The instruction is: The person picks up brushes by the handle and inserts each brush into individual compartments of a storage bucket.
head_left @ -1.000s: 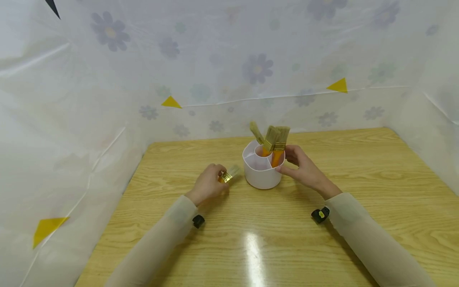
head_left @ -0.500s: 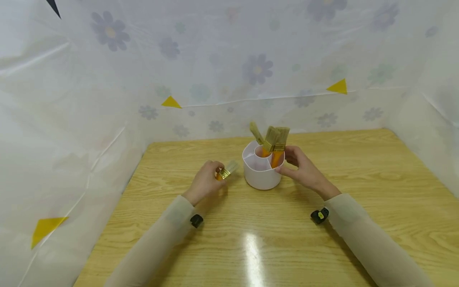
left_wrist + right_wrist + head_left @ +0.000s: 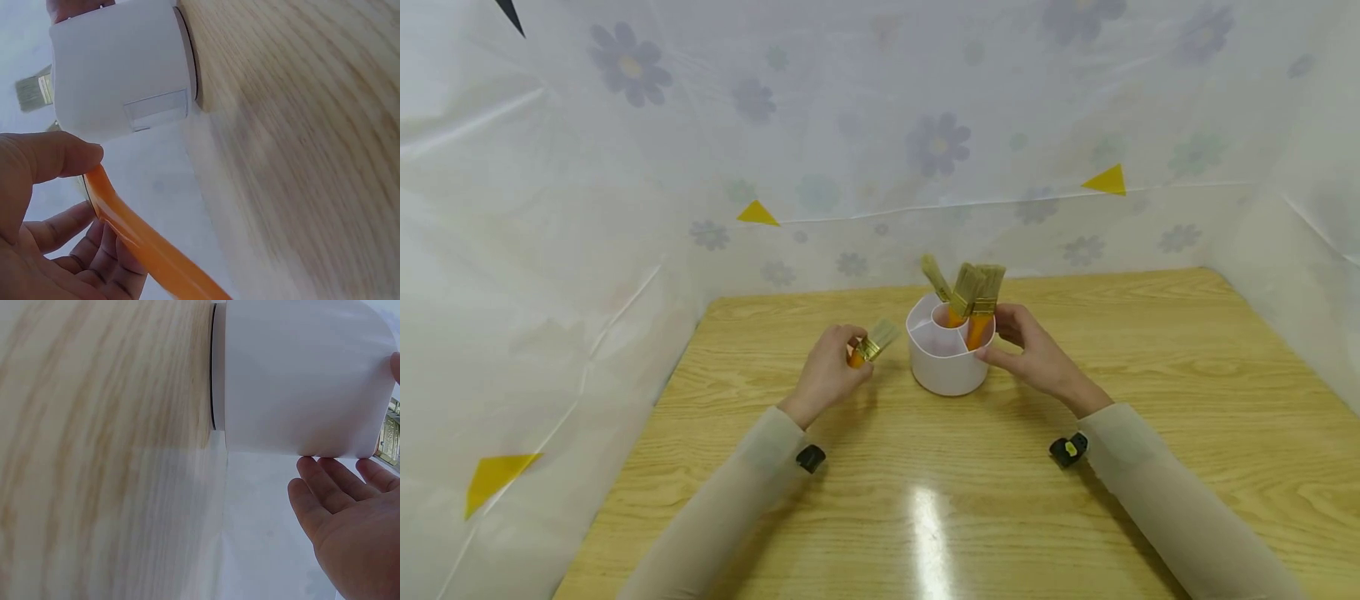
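- left hand (image 3: 829,373) at 9 o'clock of the holder, thumb and curled fingers pinching orange-handled brush (image 3: 868,345); smooth plastic handle, brass ferrule, pale bristles, handle end hidden in palm
- white holder (image 3: 946,358), round, glossy, divided; three upright brushes (image 3: 972,293) inside, on grained wooden table (image 3: 1150,375)
- right hand (image 3: 1033,350) at 3 o'clock, fingers loosely spread, tips on the holder's wall

Readable text: none
White holder (image 3: 119,69): clear blank rectangle on its wall (no print to make out)
Brush ferrule (image 3: 390,434): faint stamped marks, too blurred to read
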Motion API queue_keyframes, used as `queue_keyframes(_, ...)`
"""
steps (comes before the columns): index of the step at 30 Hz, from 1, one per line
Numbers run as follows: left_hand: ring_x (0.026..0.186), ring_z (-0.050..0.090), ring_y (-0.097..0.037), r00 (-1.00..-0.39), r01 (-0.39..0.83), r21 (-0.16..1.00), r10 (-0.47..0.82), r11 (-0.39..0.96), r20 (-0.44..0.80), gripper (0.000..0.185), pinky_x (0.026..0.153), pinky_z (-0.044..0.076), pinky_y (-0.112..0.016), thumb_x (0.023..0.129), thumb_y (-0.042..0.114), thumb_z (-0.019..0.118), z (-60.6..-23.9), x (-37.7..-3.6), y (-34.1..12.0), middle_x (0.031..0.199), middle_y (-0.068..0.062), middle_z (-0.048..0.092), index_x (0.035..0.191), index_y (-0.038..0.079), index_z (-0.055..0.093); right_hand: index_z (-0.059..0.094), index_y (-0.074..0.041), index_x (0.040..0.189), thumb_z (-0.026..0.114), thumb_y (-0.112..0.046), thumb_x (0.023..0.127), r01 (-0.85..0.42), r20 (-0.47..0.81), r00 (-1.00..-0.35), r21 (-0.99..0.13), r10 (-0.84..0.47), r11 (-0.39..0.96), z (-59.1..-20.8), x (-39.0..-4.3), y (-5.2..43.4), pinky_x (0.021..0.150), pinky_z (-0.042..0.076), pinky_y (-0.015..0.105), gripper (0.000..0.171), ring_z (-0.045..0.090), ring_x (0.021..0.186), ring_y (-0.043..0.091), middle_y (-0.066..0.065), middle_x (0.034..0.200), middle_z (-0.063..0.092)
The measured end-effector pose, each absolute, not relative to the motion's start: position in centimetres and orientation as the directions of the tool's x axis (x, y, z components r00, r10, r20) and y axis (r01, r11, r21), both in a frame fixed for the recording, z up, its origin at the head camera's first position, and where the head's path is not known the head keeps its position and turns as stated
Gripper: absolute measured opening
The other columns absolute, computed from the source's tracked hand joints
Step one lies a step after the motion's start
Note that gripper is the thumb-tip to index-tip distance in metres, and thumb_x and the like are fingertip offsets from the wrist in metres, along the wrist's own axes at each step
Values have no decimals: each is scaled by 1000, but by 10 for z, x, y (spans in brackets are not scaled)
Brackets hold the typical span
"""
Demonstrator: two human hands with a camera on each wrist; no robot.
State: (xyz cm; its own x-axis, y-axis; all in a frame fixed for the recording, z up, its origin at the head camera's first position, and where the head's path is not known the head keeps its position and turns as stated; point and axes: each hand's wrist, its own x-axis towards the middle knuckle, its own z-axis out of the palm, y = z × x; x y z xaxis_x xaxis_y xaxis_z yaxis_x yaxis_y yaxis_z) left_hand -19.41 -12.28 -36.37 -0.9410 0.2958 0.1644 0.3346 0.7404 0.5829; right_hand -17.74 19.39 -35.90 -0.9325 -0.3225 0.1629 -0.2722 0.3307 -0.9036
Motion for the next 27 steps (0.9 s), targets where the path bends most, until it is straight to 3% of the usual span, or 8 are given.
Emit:
queue_keyframes(7, 81, 51, -20, -937, 346, 591, 295, 729, 185, 47, 66, 48, -30, 83, 15, 70, -359, -194, -121, 107, -10, 52, 126, 3, 56, 28, 0, 142, 68, -15, 89, -269, 157, -933, -902, -323, 339, -361, -179, 195, 109, 25, 54, 68, 37, 130, 35, 20, 139, 39)
queue_keyframes(16, 80, 50, -20, -931, 363, 593, 293, 719, 215, 45, 66, 47, -31, 84, 16, 71, -358, -195, -119, 107, -9, 52, 126, 6, 56, 32, -11, 141, 71, -25, 87, -272, 170, -936, -905, -307, 328, -388, -195, 204, 110, 25, 50, 68, 39, 130, 27, 10, 138, 41)
queue_keyframes(27, 82, 50, -20, -918, 397, 608, 305, 687, 254, 45, 66, 46, -31, 84, 15, 71, -350, -195, -115, 107, -8, 52, 125, 6, 57, 32, -12, 141, 72, -28, 87, -284, 185, -933, -905, -309, 317, -388, -194, 203, 110, 26, 50, 69, 39, 129, 26, 9, 138, 42)
